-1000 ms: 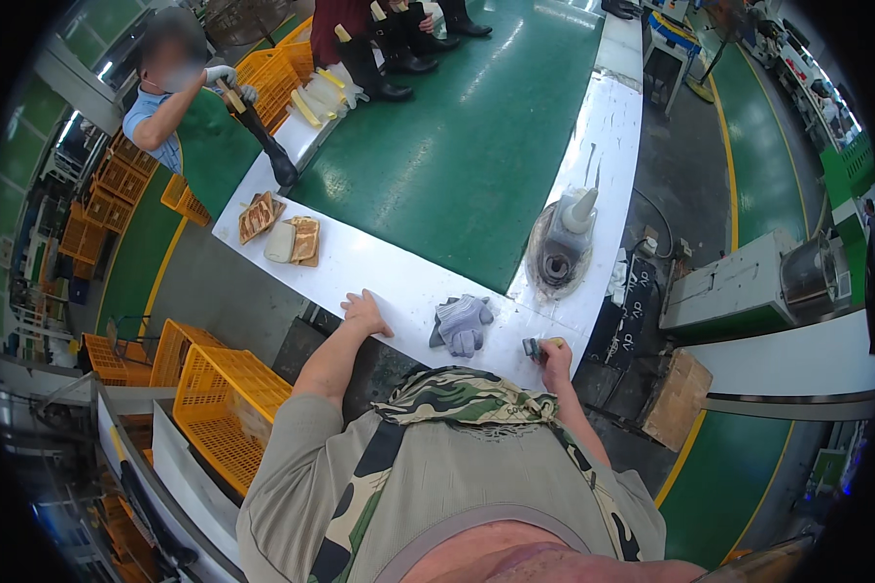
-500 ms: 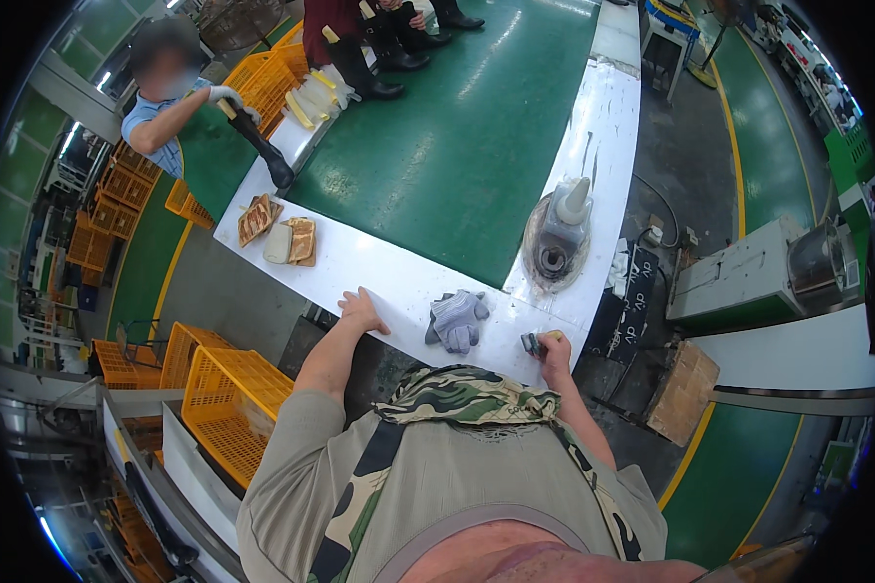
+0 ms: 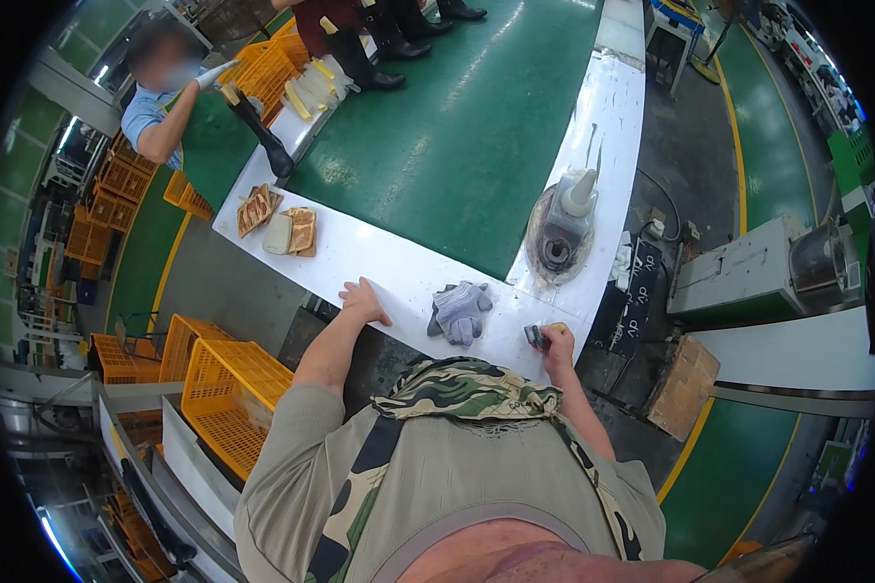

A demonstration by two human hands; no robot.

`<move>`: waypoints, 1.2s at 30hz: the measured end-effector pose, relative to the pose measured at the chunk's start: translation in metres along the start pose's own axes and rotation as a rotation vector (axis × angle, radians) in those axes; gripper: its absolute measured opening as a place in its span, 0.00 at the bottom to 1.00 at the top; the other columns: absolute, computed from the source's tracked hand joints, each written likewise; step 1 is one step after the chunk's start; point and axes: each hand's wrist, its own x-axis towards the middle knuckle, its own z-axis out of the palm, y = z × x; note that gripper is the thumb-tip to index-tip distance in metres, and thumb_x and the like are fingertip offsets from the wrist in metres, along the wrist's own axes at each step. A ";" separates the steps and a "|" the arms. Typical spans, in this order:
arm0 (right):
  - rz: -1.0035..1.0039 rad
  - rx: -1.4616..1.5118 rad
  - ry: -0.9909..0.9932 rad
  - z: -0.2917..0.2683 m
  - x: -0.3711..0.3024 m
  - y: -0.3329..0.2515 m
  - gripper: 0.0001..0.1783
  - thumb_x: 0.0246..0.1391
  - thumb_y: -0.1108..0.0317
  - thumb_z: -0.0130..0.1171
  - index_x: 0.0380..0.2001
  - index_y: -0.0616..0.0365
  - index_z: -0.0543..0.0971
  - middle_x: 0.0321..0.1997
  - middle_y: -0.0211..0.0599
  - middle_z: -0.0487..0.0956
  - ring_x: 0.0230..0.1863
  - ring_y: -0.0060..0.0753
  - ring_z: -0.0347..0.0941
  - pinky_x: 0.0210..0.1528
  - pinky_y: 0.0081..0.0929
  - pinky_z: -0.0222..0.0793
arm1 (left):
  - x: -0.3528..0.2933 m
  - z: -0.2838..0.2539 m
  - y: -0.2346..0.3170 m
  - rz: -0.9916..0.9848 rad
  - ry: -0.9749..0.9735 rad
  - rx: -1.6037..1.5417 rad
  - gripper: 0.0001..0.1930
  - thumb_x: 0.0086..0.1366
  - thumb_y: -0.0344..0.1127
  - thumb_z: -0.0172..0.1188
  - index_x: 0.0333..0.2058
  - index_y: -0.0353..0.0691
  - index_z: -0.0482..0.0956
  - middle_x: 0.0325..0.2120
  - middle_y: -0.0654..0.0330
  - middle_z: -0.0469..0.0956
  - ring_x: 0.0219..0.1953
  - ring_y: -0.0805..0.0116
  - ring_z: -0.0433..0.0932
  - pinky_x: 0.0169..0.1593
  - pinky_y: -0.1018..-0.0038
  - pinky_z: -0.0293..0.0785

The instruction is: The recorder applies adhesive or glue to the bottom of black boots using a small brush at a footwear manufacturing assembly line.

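My left hand (image 3: 365,303) rests on the near edge of the white tabletop (image 3: 399,260), its fingers spread and nothing in it. Farther right, my right hand (image 3: 557,346) is closed around a small dark object (image 3: 534,336) with a pale edge, too small to name, held just over or against the tabletop. Between my hands lies a bunched pair of grey work gloves (image 3: 460,313), nearer to the right hand and touched by neither. Left of my left hand are a pale block (image 3: 277,235) and brown-smeared pads (image 3: 302,231).
A clear bottle with a white nozzle (image 3: 579,199) stands beside a round dark-stained dish (image 3: 540,267). The green surface (image 3: 447,126) fills the middle. Several black boots (image 3: 365,68) stand along its far side, one black boot (image 3: 262,136) before a co-worker. Yellow crates (image 3: 228,389) sit at left.
The co-worker's gloved hand has lifted off the boot top, and the boot stays standing. My right hand has tilted the small dark object slightly. My left hand stays on the table.
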 end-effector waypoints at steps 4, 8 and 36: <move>0.023 0.000 0.003 0.000 0.000 -0.001 0.09 0.49 0.74 0.62 0.25 0.57 0.70 0.19 0.35 0.72 0.15 0.30 0.67 0.20 0.32 0.69 | 0.000 0.001 -0.002 0.000 0.014 -0.017 0.72 0.33 0.49 0.85 0.71 0.37 0.42 0.69 0.34 0.45 0.69 0.29 0.50 0.66 0.54 0.67; 0.000 0.007 -0.041 0.000 0.000 -0.002 0.08 0.49 0.74 0.62 0.27 0.57 0.70 0.21 0.36 0.74 0.16 0.29 0.69 0.18 0.28 0.68 | -0.001 0.002 -0.003 0.005 0.031 -0.004 0.74 0.31 0.50 0.85 0.71 0.37 0.42 0.67 0.35 0.49 0.68 0.31 0.54 0.64 0.54 0.69; -0.004 -0.007 -0.018 -0.003 0.004 0.004 0.08 0.49 0.74 0.61 0.25 0.57 0.71 0.21 0.35 0.74 0.15 0.29 0.68 0.18 0.27 0.67 | -0.005 0.000 -0.002 0.001 0.024 0.023 0.71 0.34 0.50 0.84 0.71 0.39 0.42 0.67 0.35 0.47 0.69 0.29 0.52 0.65 0.54 0.68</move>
